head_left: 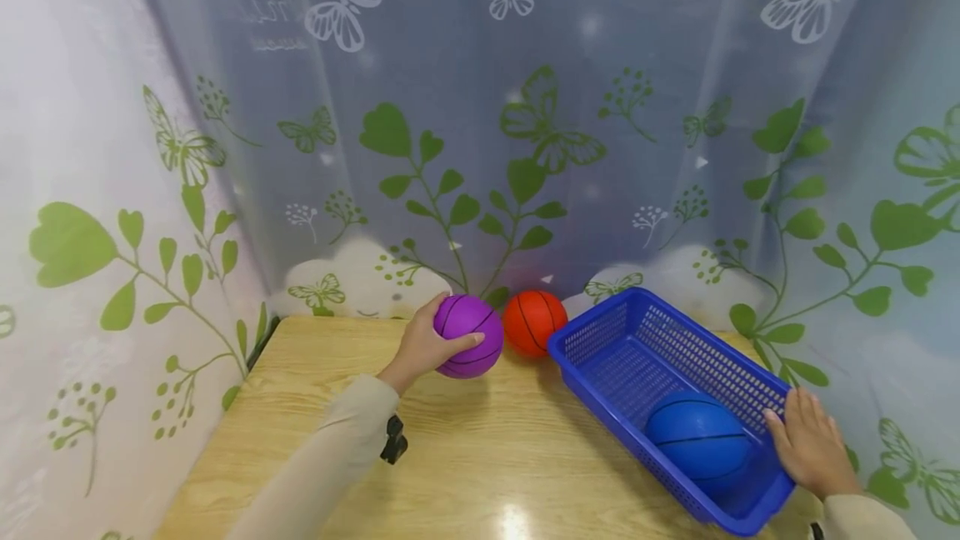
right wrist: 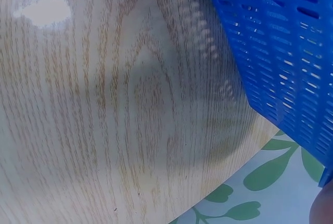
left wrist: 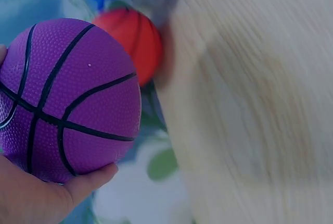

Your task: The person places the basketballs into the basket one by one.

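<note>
My left hand [head_left: 427, 346] holds a small purple basketball [head_left: 474, 325], thumb on its near side and fingers behind. In the left wrist view, the purple basketball [left wrist: 73, 99] fills the left side, with the hand [left wrist: 36, 195] along its lower edge. An orange-red basketball [head_left: 535, 323] sits at the table's back edge, just right of the purple one. On the right, my right hand [head_left: 813, 448] grips the rim of a blue plastic basket [head_left: 600, 415], thumb over the inner side. Inside the basket's near end lies a blue basketball [head_left: 701, 436].
The wooden table [head_left: 480, 457] has a patterned curtain [head_left: 465, 107] along its back and sides. In the right wrist view, the basket's slotted wall [right wrist: 281, 52] stands over the table's edge. A black strap mount [head_left: 393, 440] is on the left wrist.
</note>
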Motion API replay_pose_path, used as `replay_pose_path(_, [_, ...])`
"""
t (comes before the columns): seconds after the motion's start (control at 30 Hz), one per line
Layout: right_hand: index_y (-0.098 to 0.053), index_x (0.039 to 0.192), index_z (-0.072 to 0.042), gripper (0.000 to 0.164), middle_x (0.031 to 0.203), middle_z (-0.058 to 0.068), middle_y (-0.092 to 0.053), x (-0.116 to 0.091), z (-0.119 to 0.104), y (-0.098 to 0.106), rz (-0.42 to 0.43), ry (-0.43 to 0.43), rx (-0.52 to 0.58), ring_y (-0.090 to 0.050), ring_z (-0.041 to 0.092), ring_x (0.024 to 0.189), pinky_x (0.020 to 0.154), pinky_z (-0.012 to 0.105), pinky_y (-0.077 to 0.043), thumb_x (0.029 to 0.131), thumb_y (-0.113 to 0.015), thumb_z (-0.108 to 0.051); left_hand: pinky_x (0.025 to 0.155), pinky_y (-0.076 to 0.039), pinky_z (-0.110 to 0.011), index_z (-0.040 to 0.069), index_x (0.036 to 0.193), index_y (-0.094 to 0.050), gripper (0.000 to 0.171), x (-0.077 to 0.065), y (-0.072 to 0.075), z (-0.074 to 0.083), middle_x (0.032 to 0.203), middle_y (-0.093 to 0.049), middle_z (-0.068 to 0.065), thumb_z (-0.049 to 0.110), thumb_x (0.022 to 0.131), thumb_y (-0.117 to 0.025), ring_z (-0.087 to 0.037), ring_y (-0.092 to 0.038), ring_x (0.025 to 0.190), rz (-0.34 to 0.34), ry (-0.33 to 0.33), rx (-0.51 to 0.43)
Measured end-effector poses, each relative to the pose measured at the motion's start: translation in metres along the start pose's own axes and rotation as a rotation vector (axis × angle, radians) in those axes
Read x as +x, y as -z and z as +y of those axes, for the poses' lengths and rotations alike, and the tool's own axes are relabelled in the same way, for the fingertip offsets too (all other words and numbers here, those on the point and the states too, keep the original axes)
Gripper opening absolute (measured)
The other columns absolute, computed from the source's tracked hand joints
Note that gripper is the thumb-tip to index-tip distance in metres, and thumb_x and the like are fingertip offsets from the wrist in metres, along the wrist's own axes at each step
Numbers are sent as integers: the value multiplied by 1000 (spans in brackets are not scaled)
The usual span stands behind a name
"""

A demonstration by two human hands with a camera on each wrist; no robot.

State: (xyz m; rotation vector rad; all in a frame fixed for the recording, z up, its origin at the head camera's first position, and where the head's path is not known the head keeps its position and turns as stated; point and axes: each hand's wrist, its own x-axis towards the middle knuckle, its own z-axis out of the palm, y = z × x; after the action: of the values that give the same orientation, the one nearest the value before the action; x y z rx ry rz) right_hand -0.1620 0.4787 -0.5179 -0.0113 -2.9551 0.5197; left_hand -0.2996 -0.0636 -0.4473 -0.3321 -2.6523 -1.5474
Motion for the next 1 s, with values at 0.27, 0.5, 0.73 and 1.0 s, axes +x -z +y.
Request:
replay_pose_path(0.27, [-6, 138, 27, 66, 141, 50, -4, 1, 1, 2, -10, -3, -19, 4, 60, 134, 104, 72, -1, 106, -20, -29, 86, -53, -49, 13, 148, -36, 93, 11, -54, 48, 142, -44, -17, 44, 73, -80, -38, -55, 116, -47, -62, -37])
replay_pose_path(0.5, [-8, 137, 29, 68, 139, 52, -6, 3, 2, 2, -48, 5, -36, 3, 61, 133, 104, 72, -4, 106, -20, -30, 87, -52, -45, 19, 148, -37, 94, 13, -100, 80, 143, -45, -10, 49, 70, -81, -33, -54, 117, -82, -109, -27])
replay_pose_path(0.73, [-4, 137, 29, 70, 140, 51, -2, 5, 1, 5, -95, -17, -13, 5, 61, 133, 104, 72, -3, 106, -18, -33, 88, -52, -41, 18, 148, -36, 94, 8, -132, 100, 145, -42, -7, 48, 71, -80, -29, -51, 121, -101, -109, -57])
replay_pose_path(1.0, [-5, 136, 29, 70, 139, 52, -3, 6, 0, 7, -99, -22, -3, 3, 62, 133, 103, 72, -4, 106, -19, -32, 87, -52, -39, 20, 146, -38, 91, 3, -157, 110, 143, -43, -4, 46, 71, -82, -25, -51, 119, -18, -107, -94])
